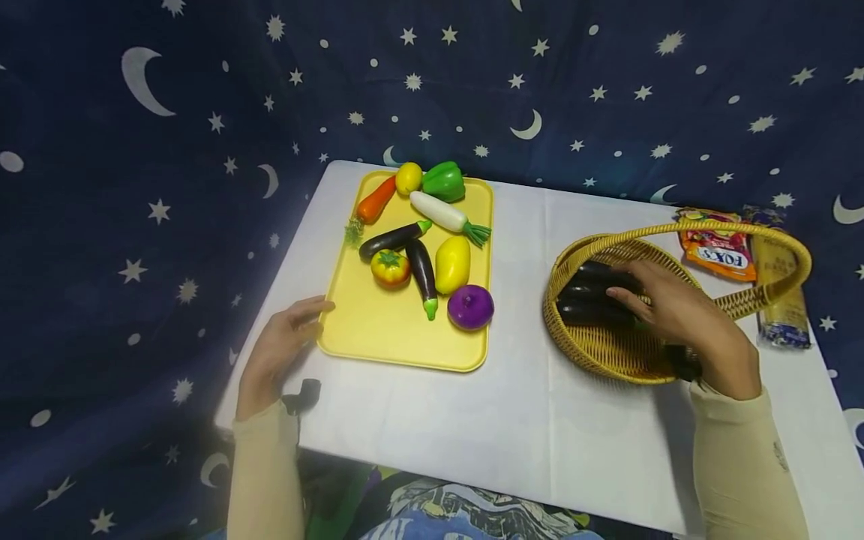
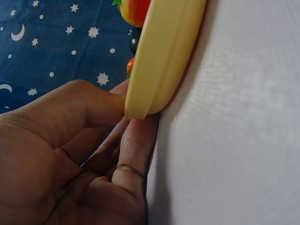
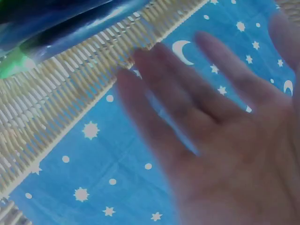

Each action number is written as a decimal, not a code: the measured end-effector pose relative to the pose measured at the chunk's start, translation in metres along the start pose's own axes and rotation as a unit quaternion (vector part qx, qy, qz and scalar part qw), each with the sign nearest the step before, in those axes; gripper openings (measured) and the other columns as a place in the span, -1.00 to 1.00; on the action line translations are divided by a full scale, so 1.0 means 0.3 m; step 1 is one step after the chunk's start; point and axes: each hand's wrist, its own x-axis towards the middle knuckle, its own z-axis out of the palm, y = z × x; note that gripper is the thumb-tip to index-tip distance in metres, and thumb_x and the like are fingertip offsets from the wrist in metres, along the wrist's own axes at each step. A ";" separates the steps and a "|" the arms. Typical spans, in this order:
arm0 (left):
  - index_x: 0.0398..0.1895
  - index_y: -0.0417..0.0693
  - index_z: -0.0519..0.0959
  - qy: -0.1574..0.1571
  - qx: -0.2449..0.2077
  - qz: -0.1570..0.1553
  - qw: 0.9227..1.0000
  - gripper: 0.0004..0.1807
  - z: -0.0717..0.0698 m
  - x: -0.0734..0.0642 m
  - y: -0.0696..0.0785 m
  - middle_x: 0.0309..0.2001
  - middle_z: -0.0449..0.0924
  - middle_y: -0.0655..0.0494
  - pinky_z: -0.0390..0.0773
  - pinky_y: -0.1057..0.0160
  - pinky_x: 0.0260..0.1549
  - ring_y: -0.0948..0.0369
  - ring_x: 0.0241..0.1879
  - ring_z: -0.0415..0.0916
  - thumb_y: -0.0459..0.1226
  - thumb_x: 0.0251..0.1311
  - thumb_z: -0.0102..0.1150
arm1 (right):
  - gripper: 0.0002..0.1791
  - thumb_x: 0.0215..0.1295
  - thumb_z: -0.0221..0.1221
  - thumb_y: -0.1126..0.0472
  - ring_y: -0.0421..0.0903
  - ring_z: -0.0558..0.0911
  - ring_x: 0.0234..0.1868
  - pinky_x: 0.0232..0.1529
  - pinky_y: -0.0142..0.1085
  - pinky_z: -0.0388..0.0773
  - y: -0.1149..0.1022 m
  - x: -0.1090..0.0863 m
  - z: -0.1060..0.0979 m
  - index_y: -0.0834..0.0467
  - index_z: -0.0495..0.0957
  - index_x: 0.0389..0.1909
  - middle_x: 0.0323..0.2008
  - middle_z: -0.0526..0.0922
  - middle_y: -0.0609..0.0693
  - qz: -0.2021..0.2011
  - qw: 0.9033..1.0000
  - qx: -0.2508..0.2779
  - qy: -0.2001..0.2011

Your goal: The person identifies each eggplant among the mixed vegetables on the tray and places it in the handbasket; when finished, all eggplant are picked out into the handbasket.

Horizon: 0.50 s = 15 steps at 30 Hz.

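Observation:
My left hand pinches the left rim of a yellow tray; in the left wrist view, the thumb meets the tray rim on one side and a finger reaches under it. On the tray lie two eggplants, a tomato, a yellow mango-like fruit, a purple onion-like vegetable, a white radish, a carrot, a lemon and a green bell pepper. Over the wicker basket, my right hand has its fingers extended above several eggplants, partly hiding them.
The basket's tall handle arches over its right side. Behind it, a red snack bag and a yellow package lie at the table's right. A starry dark blue cloth hangs behind the white table.

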 end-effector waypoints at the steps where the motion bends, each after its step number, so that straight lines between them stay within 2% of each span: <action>1: 0.39 0.08 0.61 0.001 0.000 0.002 1.000 -0.53 0.001 -0.001 0.001 0.63 0.36 0.11 0.00 -0.26 0.71 -0.06 0.71 0.09 -0.28 0.44 0.25 | -0.62 0.58 0.19 0.05 0.32 0.67 0.06 0.08 0.28 0.60 -0.015 -0.006 -0.002 0.27 0.58 0.16 0.06 0.69 0.32 -0.022 0.999 -0.012 0.046; 2: 0.40 0.06 0.61 0.002 0.000 0.006 1.000 -0.53 0.001 -0.002 0.001 0.63 0.36 0.10 0.00 -0.27 0.70 -0.06 0.71 0.09 -0.28 0.44 0.25 | -0.72 0.56 0.20 0.10 0.23 0.70 -0.15 -0.12 0.16 0.65 -0.031 -0.012 -0.003 0.26 0.62 0.02 -0.11 0.73 0.27 -0.045 0.994 -0.026 0.099; 3: 0.39 0.05 0.61 0.002 -0.001 0.009 1.000 -0.53 0.001 -0.002 0.001 0.63 0.36 0.09 0.00 -0.27 0.70 -0.07 0.71 0.09 -0.29 0.44 0.24 | -0.77 0.54 0.20 0.12 0.12 0.66 -0.36 -0.34 0.03 0.61 -0.047 -0.019 -0.001 0.25 0.63 -0.13 -0.31 0.72 0.20 -0.065 0.985 -0.040 0.154; 5: 0.39 0.05 0.60 0.002 -0.002 0.012 1.000 -0.53 0.001 -0.001 0.001 0.63 0.36 0.08 0.00 -0.27 0.70 -0.07 0.71 0.09 -0.30 0.44 0.24 | -0.70 0.52 0.14 0.11 -0.12 0.40 -0.64 -0.63 -0.22 0.33 -0.085 -0.028 0.005 0.22 0.56 -0.39 -0.62 0.53 0.05 -0.101 0.960 -0.057 0.255; 6: 0.40 0.05 0.60 0.001 -0.002 0.012 1.000 -0.53 0.002 0.000 -0.001 0.63 0.36 0.08 0.00 -0.27 0.70 -0.07 0.71 0.09 -0.30 0.44 0.24 | -0.64 0.52 0.10 0.09 -0.20 0.27 -0.69 -0.68 -0.30 0.17 -0.108 -0.030 0.007 0.21 0.50 -0.47 -0.70 0.41 0.00 -0.118 0.947 -0.057 0.294; 8: 0.40 0.04 0.60 -0.001 -0.006 0.012 1.000 -0.52 0.002 0.004 0.003 0.63 0.35 0.08 0.00 -0.27 0.70 -0.06 0.71 0.07 -0.31 0.43 0.24 | -0.55 0.53 0.02 0.02 -0.28 0.15 -0.69 -0.69 -0.38 0.01 -0.165 -0.036 0.010 0.21 0.43 -0.55 -0.75 0.27 -0.08 -0.142 0.927 -0.032 0.347; 10: 0.41 0.04 0.59 -0.005 -0.008 0.011 1.000 -0.51 0.002 0.008 0.003 0.64 0.33 0.08 0.00 -0.28 0.70 -0.07 0.72 0.06 -0.31 0.43 0.24 | -0.52 0.55 -0.02 -0.01 -0.30 0.19 -0.68 -0.71 -0.38 0.06 -0.238 -0.032 0.019 0.21 0.44 -0.55 -0.73 0.30 -0.09 -0.162 0.918 -0.010 0.361; 11: 0.41 0.03 0.59 -0.006 -0.010 0.010 1.000 -0.51 0.002 0.009 0.002 0.64 0.33 0.08 0.00 -0.28 0.70 -0.07 0.72 0.05 -0.31 0.43 0.24 | -0.54 0.55 -0.01 0.00 -0.29 0.24 -0.66 -0.70 -0.37 0.13 -0.279 -0.025 0.028 0.22 0.48 -0.51 -0.70 0.36 -0.08 -0.172 0.919 0.002 0.355; 13: 0.41 0.02 0.58 -0.007 -0.013 0.009 1.000 -0.50 0.001 0.008 0.001 0.64 0.33 0.07 0.00 -0.29 0.70 -0.08 0.72 0.05 -0.32 0.42 0.25 | -0.65 0.54 0.05 0.07 -0.23 0.40 -0.58 -0.62 -0.33 0.33 -0.369 0.002 0.061 0.23 0.57 -0.37 -0.58 0.51 -0.03 -0.188 0.926 0.025 0.326; 15: 0.42 0.03 0.58 -0.007 -0.011 0.004 1.000 -0.49 0.000 0.009 -0.004 0.64 0.32 0.08 -0.01 -0.30 0.69 -0.08 0.72 0.05 -0.32 0.41 0.25 | -0.78 0.52 0.11 0.15 -0.14 0.54 -0.45 -0.50 -0.29 0.51 -0.460 0.041 0.106 0.24 0.61 -0.18 -0.39 0.62 0.04 -0.198 0.942 0.023 0.270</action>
